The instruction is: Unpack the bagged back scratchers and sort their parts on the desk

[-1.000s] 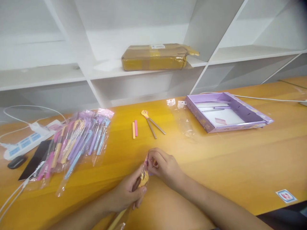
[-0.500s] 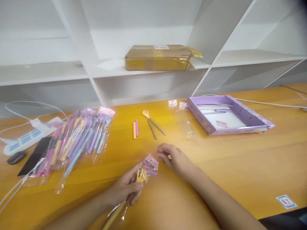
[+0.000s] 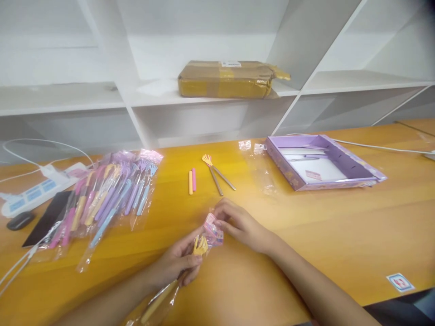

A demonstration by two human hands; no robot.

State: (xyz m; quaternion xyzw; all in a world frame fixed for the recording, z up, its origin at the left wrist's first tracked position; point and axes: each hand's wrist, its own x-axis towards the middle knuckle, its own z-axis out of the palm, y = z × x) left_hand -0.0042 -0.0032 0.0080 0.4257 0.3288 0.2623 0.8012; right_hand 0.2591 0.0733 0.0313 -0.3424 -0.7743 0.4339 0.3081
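Observation:
My left hand [image 3: 181, 260] is closed around a yellow back scratcher [image 3: 200, 246] in a clear plastic bag. The scratcher's hand-shaped head points up past my fingers, and its handle comes out below them. Thumb and fingers of my right hand [image 3: 242, 226] pinch the bag's pink printed header card [image 3: 211, 226], which looks folded or bent. Beyond my hands, two unwrapped scratchers lie crossed, their yellow and pink heads [image 3: 206, 159] overlapping and their metal rods spread. Beside them rest a yellow handle piece [image 3: 190, 183] and a pink handle piece [image 3: 194, 179].
On the left lies a pile of bagged scratchers [image 3: 110, 194], near a power strip [image 3: 37, 192] and a black mouse [image 3: 20, 221]. Empty clear bags [image 3: 263, 172] lie beside a purple open box [image 3: 299, 185]. A taped parcel [image 3: 224, 81] sits on the shelf.
My right hand has moved left and taken hold of the header card, which now bends. My left hand keeps its grip on the bagged back scratcher. The view has shifted slightly.

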